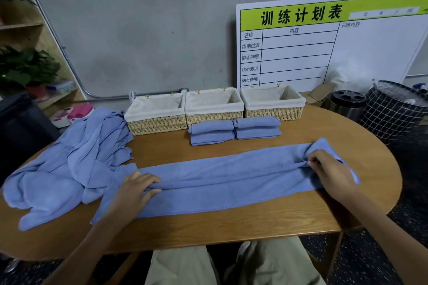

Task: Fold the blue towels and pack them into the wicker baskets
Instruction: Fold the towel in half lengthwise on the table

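Towel (222,183) is lying stretched between our hands; we are pinching its ends with left hand (136,186) and right hand (328,171).

Gym or fitness-studio back room: training-plan whiteboard (324,44) against bare concrete wall (139,30), wooden table (231,227), plant shelf (23,65).

Wooden table (254,227), blue towels (220,183), wicker baskets (214,109)

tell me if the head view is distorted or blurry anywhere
Head view: wide-angle bending curves the white training board and the wall pipe; the long blue towel under both hands is sharp, while the green plant at the left edge is soft and dim; lighting is flat, without glare.
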Motion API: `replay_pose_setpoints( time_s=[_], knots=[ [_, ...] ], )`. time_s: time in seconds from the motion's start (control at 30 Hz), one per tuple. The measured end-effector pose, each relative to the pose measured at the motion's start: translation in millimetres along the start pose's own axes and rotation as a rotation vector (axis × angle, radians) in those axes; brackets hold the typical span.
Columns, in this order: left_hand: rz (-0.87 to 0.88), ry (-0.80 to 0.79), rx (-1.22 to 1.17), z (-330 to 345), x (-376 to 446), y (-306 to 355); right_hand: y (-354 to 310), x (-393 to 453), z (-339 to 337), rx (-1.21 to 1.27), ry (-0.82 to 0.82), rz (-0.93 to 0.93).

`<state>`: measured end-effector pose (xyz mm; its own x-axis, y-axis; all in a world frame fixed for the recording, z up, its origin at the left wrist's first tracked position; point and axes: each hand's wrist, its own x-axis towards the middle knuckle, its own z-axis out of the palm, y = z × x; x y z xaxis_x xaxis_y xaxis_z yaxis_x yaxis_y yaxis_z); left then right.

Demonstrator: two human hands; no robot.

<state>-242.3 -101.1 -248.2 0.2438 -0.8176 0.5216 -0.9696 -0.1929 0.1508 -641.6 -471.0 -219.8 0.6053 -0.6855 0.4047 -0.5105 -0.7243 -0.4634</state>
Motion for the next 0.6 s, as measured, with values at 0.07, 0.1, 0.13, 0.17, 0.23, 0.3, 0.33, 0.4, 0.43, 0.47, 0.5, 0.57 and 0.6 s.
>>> replay_pose_setpoints(
  time_s=[0.07,0.1,0.13,0.17,0.23,0.3,0.33,0.4,0.43,0.47,0.5,0.57,0.6],
  knots=[
    [0.016,0.008,0.039,0.2,10.3,-3.8,-6.4,9.3,0.5,-0.002,-0.012,0.004],
    [0.015,0.019,0.043,-0.6,14.3,-4.6,-8.0,12.8,0.0,0.010,-0.017,0.023],
    [0.001,0.031,0.033,-2.2,17.1,-3.9,-8.0,15.0,-0.7,0.032,-0.013,0.044],
    [-0.029,0.049,0.012,-5.2,18.6,-1.4,-7.4,15.2,-2.4,0.063,0.001,0.057],
    [-0.073,0.102,-0.021,-12.9,15.9,7.9,-1.8,11.3,-5.6,0.125,0.049,0.042],
    [-0.040,0.113,-0.026,-17.6,5.1,17.6,8.4,0.9,-7.2,0.155,0.062,-0.009],
    [-0.013,0.091,-0.026,-17.7,-2.4,20.4,13.6,-5.1,-7.2,0.141,0.051,-0.049],
    [-0.015,0.034,-0.067,-14.8,-16.1,21.7,21.7,-13.8,-5.1,0.088,0.017,-0.097],
    [-0.034,0.022,-0.098,-12.6,-21.4,19.8,22.6,-16.1,-4.6,0.074,0.007,-0.101],
    [-0.047,0.018,-0.118,-11.4,-23.8,18.4,22.3,-16.6,-4.1,0.068,0.007,-0.098],
    [-0.046,0.013,-0.122,-12.3,-23.6,17.7,21.4,-16.0,-4.4,0.066,0.006,-0.088],
    [-0.012,0.020,-0.109,-17.9,-21.4,20.7,20.8,-15.3,-5.5,0.085,0.002,-0.069],
    [0.007,0.051,-0.106,-22.2,-19.7,23.4,20.9,-15.8,-6.4,0.103,0.009,-0.066]
  ],
)
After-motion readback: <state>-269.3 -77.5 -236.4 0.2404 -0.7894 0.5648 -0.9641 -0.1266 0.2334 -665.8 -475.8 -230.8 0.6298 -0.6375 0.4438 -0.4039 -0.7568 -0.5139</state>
